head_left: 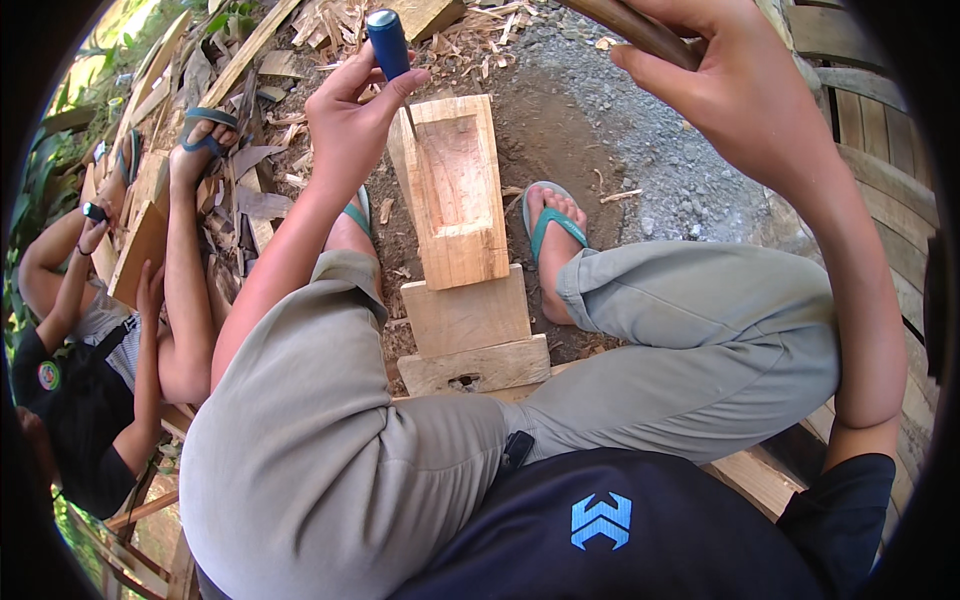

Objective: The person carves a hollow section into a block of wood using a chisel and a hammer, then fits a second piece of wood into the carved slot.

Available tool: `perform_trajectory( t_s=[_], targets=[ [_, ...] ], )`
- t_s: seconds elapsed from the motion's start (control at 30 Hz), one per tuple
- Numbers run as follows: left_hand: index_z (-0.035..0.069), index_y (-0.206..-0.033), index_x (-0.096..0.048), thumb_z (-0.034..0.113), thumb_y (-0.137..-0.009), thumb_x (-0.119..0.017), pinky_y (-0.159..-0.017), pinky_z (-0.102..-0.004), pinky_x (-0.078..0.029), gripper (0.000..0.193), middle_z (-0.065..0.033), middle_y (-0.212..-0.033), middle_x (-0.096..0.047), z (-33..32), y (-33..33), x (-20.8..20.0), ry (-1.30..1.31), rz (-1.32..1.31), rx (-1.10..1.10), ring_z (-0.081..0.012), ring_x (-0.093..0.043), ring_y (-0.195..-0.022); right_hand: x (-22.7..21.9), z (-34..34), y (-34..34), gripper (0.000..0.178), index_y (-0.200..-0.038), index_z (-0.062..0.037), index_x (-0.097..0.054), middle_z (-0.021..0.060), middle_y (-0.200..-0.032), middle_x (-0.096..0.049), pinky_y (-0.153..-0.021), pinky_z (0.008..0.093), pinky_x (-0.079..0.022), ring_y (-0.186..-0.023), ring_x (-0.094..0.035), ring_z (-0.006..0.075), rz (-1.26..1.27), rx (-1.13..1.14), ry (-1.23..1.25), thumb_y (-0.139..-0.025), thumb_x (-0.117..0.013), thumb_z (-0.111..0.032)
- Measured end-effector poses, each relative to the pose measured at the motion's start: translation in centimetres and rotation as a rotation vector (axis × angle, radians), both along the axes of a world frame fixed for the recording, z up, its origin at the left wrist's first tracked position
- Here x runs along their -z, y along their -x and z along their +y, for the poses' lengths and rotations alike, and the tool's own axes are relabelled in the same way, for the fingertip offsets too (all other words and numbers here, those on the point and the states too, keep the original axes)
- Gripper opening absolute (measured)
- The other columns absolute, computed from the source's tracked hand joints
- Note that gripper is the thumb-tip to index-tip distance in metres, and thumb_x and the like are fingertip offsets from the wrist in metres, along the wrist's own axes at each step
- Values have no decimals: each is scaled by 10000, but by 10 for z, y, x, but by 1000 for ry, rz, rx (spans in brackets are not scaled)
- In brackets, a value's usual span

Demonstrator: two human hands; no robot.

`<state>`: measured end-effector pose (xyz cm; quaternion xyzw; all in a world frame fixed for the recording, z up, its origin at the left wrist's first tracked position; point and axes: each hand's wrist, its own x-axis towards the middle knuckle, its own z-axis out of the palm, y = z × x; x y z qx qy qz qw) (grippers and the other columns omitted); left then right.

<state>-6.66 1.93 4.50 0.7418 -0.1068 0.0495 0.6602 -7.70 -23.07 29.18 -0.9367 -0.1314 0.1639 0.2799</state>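
Note:
My left hand (pixel 348 118) is closed around a chisel (pixel 388 42) with a blue handle. Its thin metal blade points down, and the tip meets the left inner edge of a hollowed wooden block (pixel 468 258). The block has a rectangular recess with a rough, pale floor. Raised at the upper right, my right hand (pixel 740 110) grips a brown wooden handle (pixel 632 28); the far end of this tool is outside the picture.
Flat boards (pixel 468 315) lie under the block's near end, between my sandalled feet. Wood shavings (pixel 345 22) and offcuts litter the ground beyond. Grey gravel (pixel 690 180) spreads to the right beside a slatted wooden wall (pixel 885 190). At left, another person (pixel 90 400) sits holding a board.

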Motion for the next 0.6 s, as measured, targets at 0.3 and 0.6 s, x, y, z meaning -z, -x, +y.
perform_trajectory(
  t_s=[0.3, 0.6],
  targets=[
    [92, -1277, -715, 182, -833, -858, -674, -245, -548, 476, -11, -909, -716, -3, 1, 9, -135, -55, 6, -67, -670, -857, 9, -5, -3, 555, -1389, -35, -602, 142, -763, -674, -610, 269, -475, -661, -575, 77, -121, -111, -3, -837, -605, 22],
    [11, -1239, -702, 99, -891, -797, -811, -251, -547, 371, -24, -1014, -716, -4, 4, -3, -179, 52, 108, -81, -655, -906, 13, -5, 16, 549, -1370, -71, -617, 263, -845, -667, -644, 355, -514, -675, -674, 279, -174, -174, 73, -825, -627, -4]
  ],
)
